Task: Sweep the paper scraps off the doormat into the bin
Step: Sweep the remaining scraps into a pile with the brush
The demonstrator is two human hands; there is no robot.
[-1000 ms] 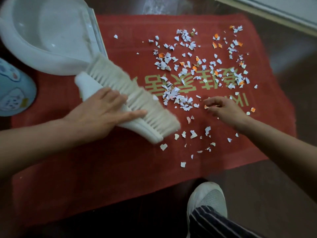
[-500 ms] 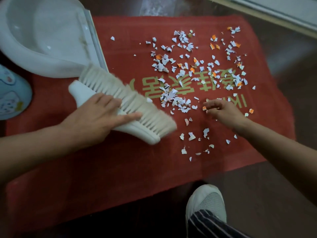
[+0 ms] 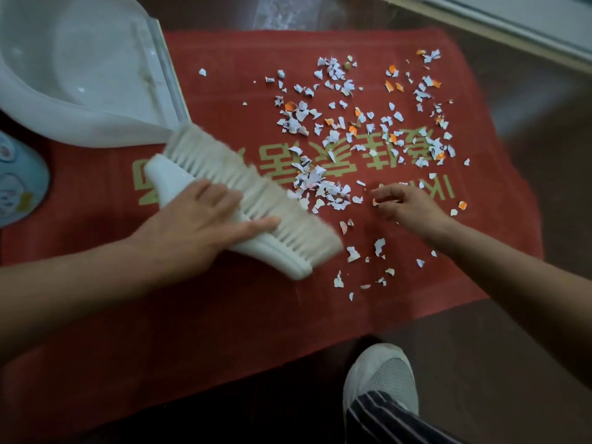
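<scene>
Dark glossy floor (image 3: 551, 129), pale sill (image 3: 528, 14) along far edge

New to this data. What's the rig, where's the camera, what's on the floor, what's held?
No machine: a person works with two bare hands. The one picture comes from a wide-angle camera worn on the head, looking down. On the floor lies a red doormat with gold lettering, strewn with white and orange paper scraps. The left hand holds a white plastic hand brush with pale bristles. The right hand hovers over the scraps, fingers curled; whether it pinches one is unclear. A white plastic dustpan rests on the mat's far left corner. A white shoe shows below.
</scene>
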